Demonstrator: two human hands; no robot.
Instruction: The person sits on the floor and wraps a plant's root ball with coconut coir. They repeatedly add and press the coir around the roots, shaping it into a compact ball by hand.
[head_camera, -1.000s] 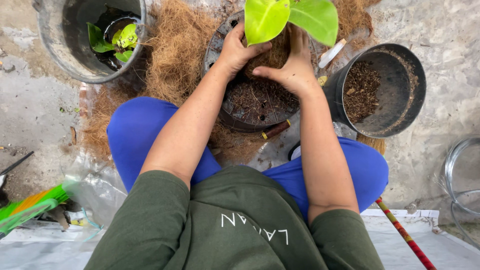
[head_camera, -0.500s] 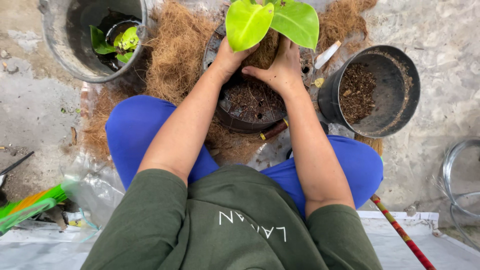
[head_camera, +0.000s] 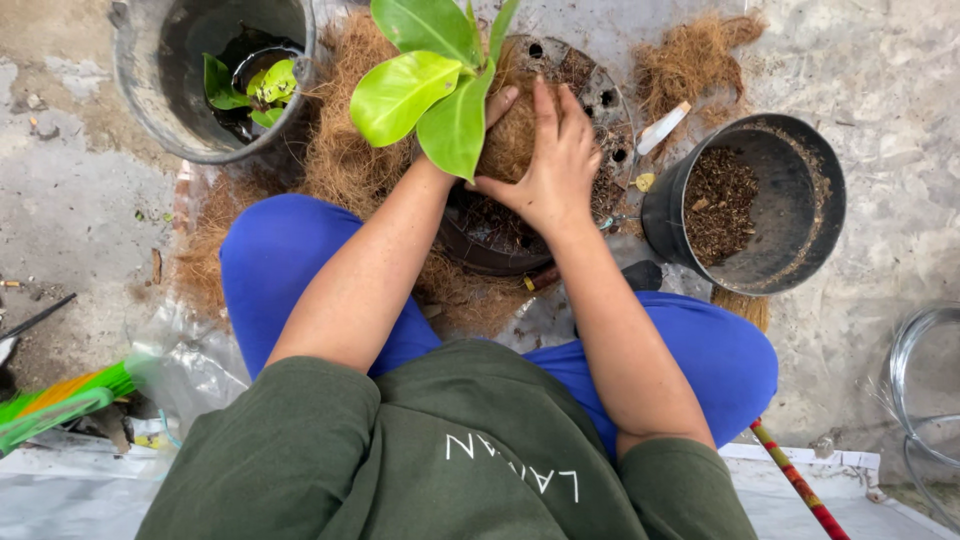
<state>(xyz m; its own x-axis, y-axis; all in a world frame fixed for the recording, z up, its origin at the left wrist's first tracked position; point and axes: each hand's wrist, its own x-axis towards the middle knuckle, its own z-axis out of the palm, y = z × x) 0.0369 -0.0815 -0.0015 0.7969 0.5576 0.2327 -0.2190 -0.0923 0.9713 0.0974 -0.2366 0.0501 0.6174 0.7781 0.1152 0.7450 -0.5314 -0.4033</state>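
The plant is up now: half a second back both hands were low in the pot, and here they have lifted the root ball (head_camera: 510, 140), wrapped in brown coconut fibre, to the rim. The right hand (head_camera: 555, 165) is cupped flat around the near side of that fibre ball, fingers spread. The left hand (head_camera: 500, 100) is mostly hidden behind the big green leaves (head_camera: 435, 85); only fingertips show on the ball's far side, so it seems to grip it too. By my reading, the ball is being shaped or raised clear of the black pot (head_camera: 520, 235) just beneath the hands.

Right of the hands stands a second black pot (head_camera: 800, 230) with dark bark mix in the bottom. To their upper left, a grey bucket (head_camera: 140, 100) holds another small plant. Loose fibre (head_camera: 340, 165) lies under and beside the left forearm. All of it sits on rough concrete floor (head_camera: 70, 220); a green brush (head_camera: 60, 400) lies far left of the person's lap, and a red-striped stick (head_camera: 800, 485) runs behind the right elbow.
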